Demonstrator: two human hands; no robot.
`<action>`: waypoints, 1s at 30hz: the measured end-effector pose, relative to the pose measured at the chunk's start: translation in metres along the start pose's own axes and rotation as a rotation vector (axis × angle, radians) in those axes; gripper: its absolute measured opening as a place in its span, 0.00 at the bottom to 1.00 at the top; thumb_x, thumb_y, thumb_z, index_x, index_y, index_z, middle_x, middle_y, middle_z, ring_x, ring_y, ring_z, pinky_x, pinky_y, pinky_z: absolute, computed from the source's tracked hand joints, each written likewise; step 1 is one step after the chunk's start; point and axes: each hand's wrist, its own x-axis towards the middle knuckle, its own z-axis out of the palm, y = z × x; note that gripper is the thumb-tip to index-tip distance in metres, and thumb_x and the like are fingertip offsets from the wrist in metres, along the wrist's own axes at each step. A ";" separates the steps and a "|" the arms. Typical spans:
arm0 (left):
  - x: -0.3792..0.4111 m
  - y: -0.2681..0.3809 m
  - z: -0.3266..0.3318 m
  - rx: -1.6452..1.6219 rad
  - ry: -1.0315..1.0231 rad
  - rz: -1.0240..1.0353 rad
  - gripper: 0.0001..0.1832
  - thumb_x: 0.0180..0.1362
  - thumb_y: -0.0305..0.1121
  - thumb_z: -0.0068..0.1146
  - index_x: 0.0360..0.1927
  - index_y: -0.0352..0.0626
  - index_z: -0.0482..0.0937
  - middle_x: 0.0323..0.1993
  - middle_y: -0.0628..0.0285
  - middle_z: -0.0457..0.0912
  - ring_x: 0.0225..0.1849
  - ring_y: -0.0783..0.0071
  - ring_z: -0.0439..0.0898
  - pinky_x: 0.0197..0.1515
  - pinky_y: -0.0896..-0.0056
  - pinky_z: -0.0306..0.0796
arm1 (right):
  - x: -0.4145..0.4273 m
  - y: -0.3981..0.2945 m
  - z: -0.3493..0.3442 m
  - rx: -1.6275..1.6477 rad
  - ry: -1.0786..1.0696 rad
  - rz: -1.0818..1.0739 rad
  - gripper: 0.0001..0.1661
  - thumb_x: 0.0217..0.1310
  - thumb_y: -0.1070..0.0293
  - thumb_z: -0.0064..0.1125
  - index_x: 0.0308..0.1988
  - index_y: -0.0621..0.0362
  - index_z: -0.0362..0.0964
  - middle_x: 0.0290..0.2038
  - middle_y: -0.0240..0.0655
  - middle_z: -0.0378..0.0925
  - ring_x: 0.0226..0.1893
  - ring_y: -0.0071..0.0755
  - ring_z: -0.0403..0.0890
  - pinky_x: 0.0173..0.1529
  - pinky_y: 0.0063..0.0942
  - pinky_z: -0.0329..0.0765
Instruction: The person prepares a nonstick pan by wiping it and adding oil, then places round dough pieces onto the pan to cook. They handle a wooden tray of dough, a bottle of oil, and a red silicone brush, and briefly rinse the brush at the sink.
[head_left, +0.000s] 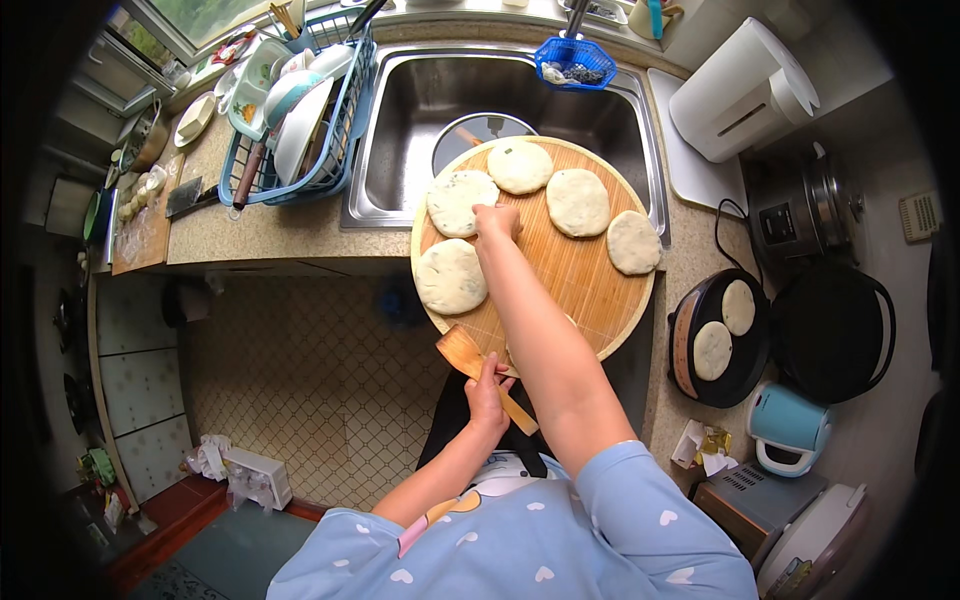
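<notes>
My left hand (489, 394) holds a wooden spatula (463, 351) at the near edge of a round bamboo board (559, 277). The board slants over the front of the sink. Several flat dough rounds lie along its rim, pale with dark green flecks. My right hand (498, 221) reaches across the board to the right edge of the far-left dough round (457, 199); its fingers are curled and partly hidden, so the grip is unclear. Nearer me on the left is another dough round (451, 276). My right forearm mostly covers one more at the near edge.
Right of the board, an open electric griddle (754, 352) holds two dough rounds (712, 351). A blue kettle (787, 427) stands beside it. The steel sink (409, 97) contains a glass lid (457, 139). A dish rack (352, 142) and a cleaver (185, 198) are on the left counter.
</notes>
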 end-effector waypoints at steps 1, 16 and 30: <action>-0.001 0.001 0.001 0.003 -0.001 0.001 0.11 0.51 0.39 0.55 0.24 0.45 0.69 0.22 0.68 0.70 0.27 0.77 0.70 0.34 0.71 0.65 | 0.003 0.001 0.004 -0.010 0.038 -0.012 0.14 0.38 0.76 0.62 0.31 0.71 0.71 0.35 0.46 0.75 0.34 0.33 0.77 0.37 0.27 0.73; -0.003 0.005 0.004 0.009 0.014 0.001 0.11 0.52 0.38 0.55 0.23 0.44 0.69 0.22 0.67 0.71 0.28 0.77 0.71 0.34 0.71 0.65 | -0.028 -0.047 -0.002 0.527 -0.310 0.289 0.24 0.40 0.73 0.65 0.41 0.68 0.68 0.39 0.43 0.74 0.35 0.37 0.77 0.39 0.28 0.75; 0.000 0.004 0.003 -0.018 0.018 -0.014 0.10 0.51 0.38 0.55 0.25 0.46 0.69 0.23 0.68 0.71 0.28 0.77 0.70 0.34 0.70 0.66 | -0.006 -0.010 -0.004 0.165 -0.493 -0.601 0.17 0.47 0.69 0.59 0.40 0.63 0.70 0.34 0.36 0.77 0.33 0.27 0.76 0.39 0.24 0.72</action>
